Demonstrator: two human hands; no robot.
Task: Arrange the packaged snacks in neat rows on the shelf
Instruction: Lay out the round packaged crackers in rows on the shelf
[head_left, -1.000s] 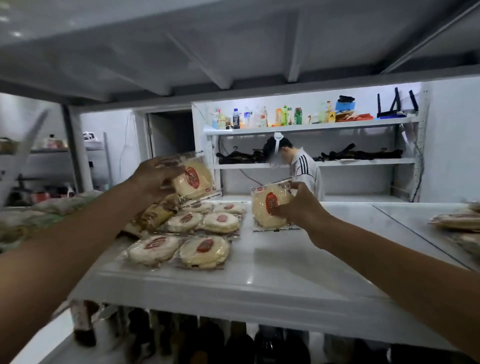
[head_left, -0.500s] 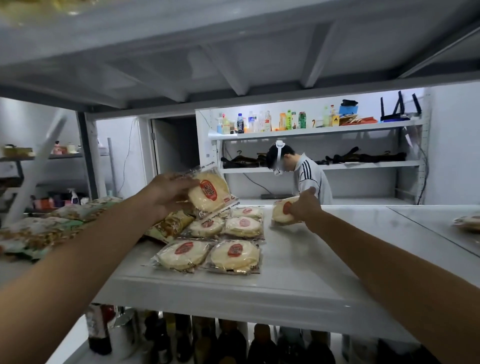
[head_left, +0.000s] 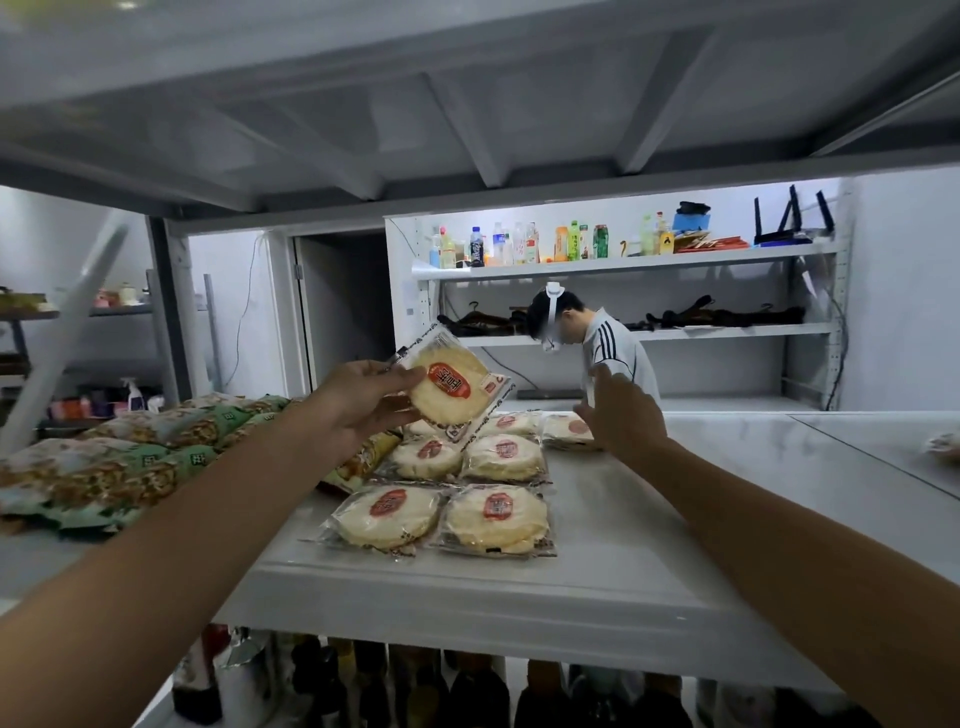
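Above the back-left corner of the laid rows of snack packets (head_left: 467, 483), a held packet (head_left: 449, 387) of pale round crackers with a red label stands clear of the shelf (head_left: 623, 571). It faces the camera, turned cornerwise, so its sealed ends slant instead of running side to side like those in the rows. The left hand (head_left: 358, 400) has it by its left edge, the grip closed, thumb on the front and fingers behind. The rows lie flat, two packets wide, running from the front of the shelf to the back. Just right of the rows' back end, a lone packet (head_left: 569, 431) lies flat and seems to start a third line. The right hand (head_left: 621, 415) is at that packet, palm down, fingers spread and holding nothing; whether it touches the wrapper cannot be told. Bare shelf lies right of the rows and in front of the lone packet. That is likely the next place, so the held packet would need to travel right and forward across the rows, then be turned flat and square. The right hand is the nearer one to that gap. Left of the rows lie green and yellow bags (head_left: 130, 457). Below the rows, under the shelf, stand dark bottles (head_left: 415, 686). Far beyond the rows, a person (head_left: 608, 348) stands by wall shelving.
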